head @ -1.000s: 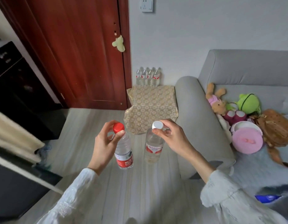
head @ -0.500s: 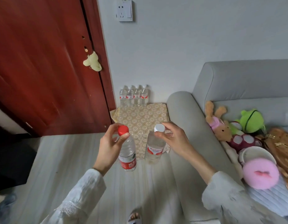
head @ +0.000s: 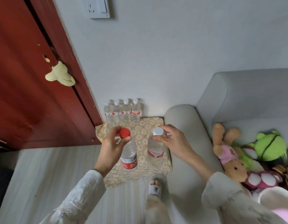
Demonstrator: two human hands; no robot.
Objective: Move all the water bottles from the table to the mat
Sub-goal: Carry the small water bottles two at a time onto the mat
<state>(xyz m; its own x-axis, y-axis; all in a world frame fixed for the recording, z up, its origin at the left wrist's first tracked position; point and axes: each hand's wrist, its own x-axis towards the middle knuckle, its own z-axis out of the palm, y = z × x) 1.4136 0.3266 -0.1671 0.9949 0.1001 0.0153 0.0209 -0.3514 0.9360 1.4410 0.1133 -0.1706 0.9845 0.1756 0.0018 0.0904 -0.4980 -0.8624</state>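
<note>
A red-brown door (head: 26,78) fills the left, with a pale plush toy (head: 60,75) hanging at its edge. A grey sofa (head: 253,97) takes the right side, its rounded arm (head: 180,120) just beside the patterned mat (head: 145,126) on the pale wood floor (head: 43,175). Stuffed toys lie on the seat: a brown rabbit in pink (head: 227,152) and a green frog (head: 269,145).

At the mat's far edge, against the wall, 4 water bottles (head: 123,113) with white caps stand upright in a row, touching one another.

The left hand (head: 111,149) pinches the neck of a red-capped bottle (head: 128,152) just under the cap, and the bottle hangs upright above the mat. The right hand (head: 174,141) pinches the cap of a white-capped bottle (head: 155,151), also hanging over the mat, near the sofa arm. The 2 carried bottles are apart. A slippered foot (head: 154,188) stands at the mat's near edge.
</note>
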